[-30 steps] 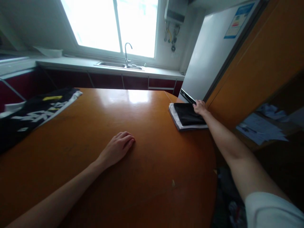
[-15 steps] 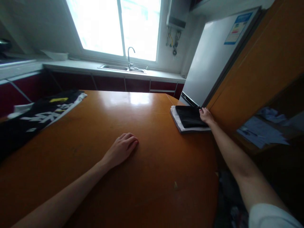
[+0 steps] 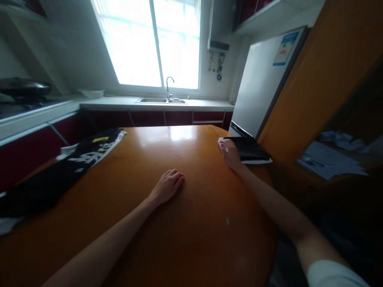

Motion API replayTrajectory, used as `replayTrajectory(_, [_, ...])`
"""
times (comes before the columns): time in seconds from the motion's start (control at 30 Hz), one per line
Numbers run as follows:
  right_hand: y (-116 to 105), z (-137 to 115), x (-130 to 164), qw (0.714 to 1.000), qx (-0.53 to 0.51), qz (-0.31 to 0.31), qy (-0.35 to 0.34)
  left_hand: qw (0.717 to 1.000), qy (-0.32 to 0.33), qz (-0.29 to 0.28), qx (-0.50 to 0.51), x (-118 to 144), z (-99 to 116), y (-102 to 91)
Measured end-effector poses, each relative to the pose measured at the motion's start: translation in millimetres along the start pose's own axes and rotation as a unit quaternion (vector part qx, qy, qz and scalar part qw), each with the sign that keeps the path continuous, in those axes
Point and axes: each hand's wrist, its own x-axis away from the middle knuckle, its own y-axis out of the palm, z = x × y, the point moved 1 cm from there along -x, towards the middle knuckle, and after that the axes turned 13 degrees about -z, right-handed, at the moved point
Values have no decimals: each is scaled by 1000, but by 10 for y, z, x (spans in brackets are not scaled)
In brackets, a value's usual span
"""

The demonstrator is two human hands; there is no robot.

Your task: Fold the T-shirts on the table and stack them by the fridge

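My left hand (image 3: 168, 185) rests on the brown wooden table (image 3: 197, 239), fingers slightly bent and lying down, with nothing visible in it. At the right end of the table lies a pile of folded clothes (image 3: 248, 148), black on top with a white layer beneath. My right hand (image 3: 231, 154) lies against the left edge of this pile. Its fingers are stretched toward the far left corner, partly over the pale layer, and are somewhat blurred. A black garment (image 3: 72, 167) with white lettering and a yellow patch is spread along the table's left side.
Beyond the table run a white counter (image 3: 206, 103) with a steel sink (image 3: 152, 100) and a faucet (image 3: 168, 85). A fridge (image 3: 257, 79) stands behind the pile. Papers (image 3: 326, 161) lie on a shelf at right. A pan (image 3: 24, 87) sits at far left.
My right hand has moved left, from the right corner of the folded pile to its left edge. My left hand stays on the table. The view has tilted up slightly.
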Motion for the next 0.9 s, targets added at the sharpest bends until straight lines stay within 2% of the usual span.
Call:
replayTrajectory(0.13, [640,-751,116,993,-33,-107,-43,999,-18,43,16,16,1,17])
replayTrajectory(0.2, [885,-977,157,987,-26,-152,-55,996,-46,76,23,19,-12,20])
replayTrajectory(0.27, [1081,-1099,172,984,-24,-171,-45,989,-94,111,39,20,-31,25])
replayTrajectory(0.37, [1310,-1131,177,985,-30,-168,2,979,-147,131,52,20,-45,46])
replayTrajectory(0.5, [1485,-1059,235,976,17,-211,40,981,-157,108,34,21,-13,86])
replayTrajectory(0.67, [1487,-998,340,954,69,-287,54,987,-156,39,-11,44,61,109])
replayTrajectory(0.9, [1518,-871,418,951,90,-295,32,988,-133,-11,-75,85,110,130])
